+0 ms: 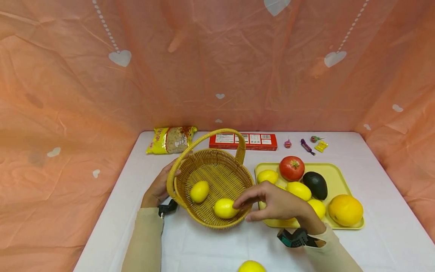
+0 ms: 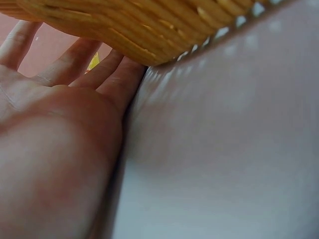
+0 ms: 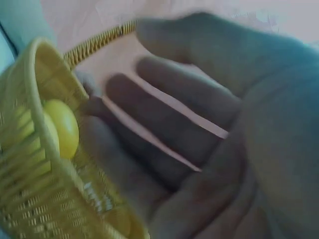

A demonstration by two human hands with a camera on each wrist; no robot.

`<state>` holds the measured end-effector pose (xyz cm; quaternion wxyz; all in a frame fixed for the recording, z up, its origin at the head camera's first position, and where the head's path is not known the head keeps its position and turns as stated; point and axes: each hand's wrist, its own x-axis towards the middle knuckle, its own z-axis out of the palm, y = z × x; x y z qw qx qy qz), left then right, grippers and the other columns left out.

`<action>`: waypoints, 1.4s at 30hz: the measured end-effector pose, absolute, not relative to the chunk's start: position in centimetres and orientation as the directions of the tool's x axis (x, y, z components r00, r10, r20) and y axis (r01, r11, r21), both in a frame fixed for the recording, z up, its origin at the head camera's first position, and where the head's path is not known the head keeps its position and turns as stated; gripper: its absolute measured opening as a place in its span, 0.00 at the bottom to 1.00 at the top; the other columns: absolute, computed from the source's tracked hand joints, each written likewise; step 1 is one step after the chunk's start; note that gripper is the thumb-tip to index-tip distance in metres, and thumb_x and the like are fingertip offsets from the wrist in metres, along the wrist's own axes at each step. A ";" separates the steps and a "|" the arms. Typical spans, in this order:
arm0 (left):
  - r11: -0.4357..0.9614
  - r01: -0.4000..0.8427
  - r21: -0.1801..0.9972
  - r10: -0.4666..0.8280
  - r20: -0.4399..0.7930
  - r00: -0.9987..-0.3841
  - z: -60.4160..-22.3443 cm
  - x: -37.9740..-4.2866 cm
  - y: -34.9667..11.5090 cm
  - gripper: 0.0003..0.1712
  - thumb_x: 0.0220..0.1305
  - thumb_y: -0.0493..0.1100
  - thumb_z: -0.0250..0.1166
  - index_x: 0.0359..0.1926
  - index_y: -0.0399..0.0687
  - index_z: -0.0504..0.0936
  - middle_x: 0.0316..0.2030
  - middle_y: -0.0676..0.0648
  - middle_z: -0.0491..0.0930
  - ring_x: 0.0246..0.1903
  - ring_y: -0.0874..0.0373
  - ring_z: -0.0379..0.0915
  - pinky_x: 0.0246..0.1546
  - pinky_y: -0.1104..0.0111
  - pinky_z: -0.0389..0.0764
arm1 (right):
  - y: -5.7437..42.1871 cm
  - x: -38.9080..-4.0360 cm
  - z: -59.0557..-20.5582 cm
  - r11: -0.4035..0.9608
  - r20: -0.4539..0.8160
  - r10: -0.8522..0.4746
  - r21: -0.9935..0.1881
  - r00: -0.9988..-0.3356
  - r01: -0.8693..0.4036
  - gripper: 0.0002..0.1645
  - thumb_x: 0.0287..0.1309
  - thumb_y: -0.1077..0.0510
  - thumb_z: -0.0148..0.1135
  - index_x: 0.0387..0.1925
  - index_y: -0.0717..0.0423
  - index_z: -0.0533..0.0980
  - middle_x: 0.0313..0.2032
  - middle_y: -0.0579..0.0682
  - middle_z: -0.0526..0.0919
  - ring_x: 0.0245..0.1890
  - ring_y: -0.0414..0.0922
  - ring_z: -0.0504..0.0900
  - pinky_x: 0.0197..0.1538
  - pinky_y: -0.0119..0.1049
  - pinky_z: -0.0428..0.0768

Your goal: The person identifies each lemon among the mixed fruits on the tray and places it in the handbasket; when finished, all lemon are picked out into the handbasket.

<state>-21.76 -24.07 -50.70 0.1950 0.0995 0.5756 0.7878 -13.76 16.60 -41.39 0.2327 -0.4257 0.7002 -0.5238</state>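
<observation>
A woven wicker basket [image 1: 217, 166] with a tall arched handle leans tilted toward the viewer. Inside it lie two lemons, one lemon [image 1: 199, 192] at the left and another lemon [image 1: 225, 208] near the front rim. My left hand [image 1: 162, 183] rests against the basket's left side, and in the left wrist view its fingers [image 2: 67, 64] stretch out along the wicker. Over the front right rim hovers my right hand [image 1: 276, 202], fingertips right at the nearer lemon. The right wrist view shows that palm [image 3: 199, 139] with fingers extended and nothing held.
A yellow tray [image 1: 334, 173] at the right bears several lemons, a tomato [image 1: 291, 168], an avocado [image 1: 315, 185] and an orange fruit [image 1: 345, 210]. Behind are a snack bag [image 1: 173, 139], a red box [image 1: 242, 141] and several candies [image 1: 307, 146]. Another lemon [image 1: 252, 266] lies at the front.
</observation>
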 end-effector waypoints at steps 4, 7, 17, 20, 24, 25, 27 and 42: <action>-0.274 -0.190 0.943 0.427 -0.058 -0.903 -51.0 -21.9 -23.8 0.32 0.85 0.33 0.46 0.84 0.52 0.67 0.82 0.54 0.67 0.70 0.60 0.75 0.61 0.68 0.87 | 16.7 -12.7 -40.5 0.174 0.030 -0.890 -0.900 -0.456 -0.400 0.22 0.68 0.55 0.76 0.62 0.51 0.86 0.57 0.47 0.92 0.54 0.40 0.90 0.62 0.43 0.89; -0.277 -0.196 0.941 0.436 -0.058 -0.898 -51.1 -21.9 -23.5 0.32 0.85 0.33 0.47 0.84 0.51 0.66 0.80 0.54 0.69 0.70 0.60 0.75 0.62 0.68 0.87 | 17.5 -11.7 -40.3 0.233 -0.011 -0.874 -0.887 -0.485 -0.399 0.22 0.68 0.53 0.77 0.62 0.45 0.87 0.57 0.42 0.91 0.56 0.38 0.89 0.63 0.42 0.89; -0.277 -0.199 0.940 0.416 -0.069 -0.907 -51.1 -22.1 -23.9 0.32 0.85 0.32 0.47 0.84 0.50 0.65 0.77 0.54 0.73 0.65 0.60 0.80 0.56 0.68 0.89 | 20.0 -7.0 -44.1 0.290 0.064 -0.757 -0.859 -0.650 -0.422 0.25 0.64 0.55 0.80 0.63 0.42 0.86 0.61 0.40 0.90 0.61 0.40 0.87 0.66 0.33 0.85; -0.273 -0.200 0.941 0.412 -0.074 -0.908 -51.0 -22.1 -24.0 0.32 0.86 0.33 0.46 0.85 0.51 0.65 0.77 0.54 0.73 0.64 0.60 0.81 0.56 0.68 0.89 | 19.9 -6.2 -45.2 0.338 0.045 -0.715 -0.851 -0.697 -0.402 0.24 0.65 0.51 0.79 0.62 0.39 0.86 0.64 0.41 0.88 0.65 0.39 0.85 0.67 0.31 0.83; -0.276 -0.204 0.939 0.415 -0.075 -0.907 -51.0 -22.0 -24.1 0.32 0.86 0.33 0.46 0.85 0.53 0.65 0.79 0.54 0.71 0.65 0.60 0.80 0.57 0.68 0.89 | 19.4 -5.6 -46.2 0.379 0.055 -0.680 -0.827 -0.731 -0.415 0.24 0.65 0.47 0.79 0.61 0.37 0.86 0.66 0.42 0.86 0.66 0.41 0.84 0.70 0.31 0.80; -0.278 -0.202 0.939 0.419 -0.071 -0.905 -51.0 -22.0 -24.2 0.32 0.86 0.33 0.45 0.85 0.53 0.65 0.80 0.55 0.70 0.66 0.60 0.79 0.58 0.68 0.88 | 19.1 -5.5 -46.4 0.384 0.064 -0.676 -0.820 -0.734 -0.425 0.25 0.65 0.46 0.80 0.62 0.37 0.85 0.66 0.42 0.86 0.67 0.42 0.84 0.71 0.32 0.80; -0.284 -0.199 0.938 0.424 -0.063 -0.903 -51.1 -21.9 -24.2 0.32 0.86 0.33 0.45 0.85 0.53 0.65 0.81 0.55 0.68 0.69 0.60 0.77 0.60 0.68 0.87 | 18.6 -5.4 -46.8 0.383 0.083 -0.676 -0.809 -0.732 -0.445 0.26 0.64 0.45 0.80 0.63 0.37 0.85 0.66 0.43 0.86 0.67 0.42 0.84 0.72 0.33 0.79; -0.288 -0.194 0.938 0.425 -0.056 -0.904 -51.3 -22.0 -24.2 0.32 0.85 0.33 0.46 0.85 0.50 0.64 0.80 0.55 0.70 0.68 0.61 0.78 0.60 0.68 0.87 | 18.1 -5.4 -47.3 0.325 -0.025 -0.666 -0.909 -0.745 -0.260 0.26 0.65 0.48 0.79 0.63 0.37 0.84 0.58 0.37 0.89 0.56 0.35 0.86 0.64 0.30 0.85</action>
